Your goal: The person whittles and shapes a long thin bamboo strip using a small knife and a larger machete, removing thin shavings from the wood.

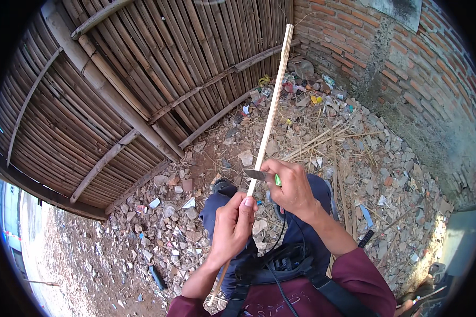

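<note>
A long pale wooden stick [273,108] slants up and away from me, its far end rising in front of the bamboo wall. My left hand [232,227] is closed around its lower part, thumb laid along the wood. Just above that grip, the dark blade of a knife [257,175] crosses the stick and appears to touch it. My right hand [292,191] is wrapped around the knife's handle, of which only a bit of green shows. Below my left hand a thin brownish length comes out beside my forearm; whether it belongs to the same stick is hidden.
A bamboo-slat wall [195,58] stands at the left and ahead, a brick wall [354,42] at the right. Rubble and litter [375,174] cover the ground around my legs. Several thin sticks [339,174] lie on the right. Part of another person's hand [405,306] appears at the lower right.
</note>
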Demonstrator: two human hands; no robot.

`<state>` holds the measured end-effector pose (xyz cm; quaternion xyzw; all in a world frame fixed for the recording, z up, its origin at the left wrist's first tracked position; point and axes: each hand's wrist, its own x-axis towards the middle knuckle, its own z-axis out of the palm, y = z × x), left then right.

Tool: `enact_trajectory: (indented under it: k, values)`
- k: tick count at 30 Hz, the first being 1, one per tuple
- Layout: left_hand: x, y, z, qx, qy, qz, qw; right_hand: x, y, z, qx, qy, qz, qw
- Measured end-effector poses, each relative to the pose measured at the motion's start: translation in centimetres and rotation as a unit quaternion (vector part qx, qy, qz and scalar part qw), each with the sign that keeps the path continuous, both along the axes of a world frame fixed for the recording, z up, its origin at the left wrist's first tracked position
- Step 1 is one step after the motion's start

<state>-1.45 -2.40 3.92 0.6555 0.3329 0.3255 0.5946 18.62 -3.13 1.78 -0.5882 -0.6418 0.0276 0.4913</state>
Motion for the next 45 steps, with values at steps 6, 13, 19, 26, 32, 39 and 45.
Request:
enact_trajectory:
  k: [6, 13, 19, 26, 32, 39, 45]
  values:
    - [1.1, 0.0, 1.1, 0.088, 0.014, 0.020, 0.996, -0.6, 0.3, 0.5, 0.036, -0.045, -0.012, 0.998]
    - [1.3, -0.7, 1.9, 0.178, 0.062, 0.051, 0.981, -0.2, 1.1, 1.1, 0.051, -0.024, -0.045, 0.997]
    - [0.9, -1.1, 2.3, 0.116, 0.061, 0.018, 0.991, -0.2, 1.5, 2.0, 0.093, 0.023, -0.086, 0.992]
    - [0.2, -2.3, 2.4, 0.117, 0.063, 0.011, 0.991, 2.0, 2.4, 3.7, 0.110, 0.013, -0.112, 0.987]
    - [-0.6, -3.0, 2.1, 0.100, 0.049, 0.005, 0.994, 2.8, 3.3, 4.8, 0.144, -0.022, -0.109, 0.983]
    - [-2.6, -4.7, 0.1, 0.056, 0.054, -0.030, 0.996, 7.8, 7.2, 5.2, 0.182, 0.023, -0.214, 0.959]
    - [-4.8, -6.0, -1.5, 0.050, 0.092, -0.062, 0.993, 17.4, 10.8, 5.4, 0.113, 0.161, -0.275, 0.941]
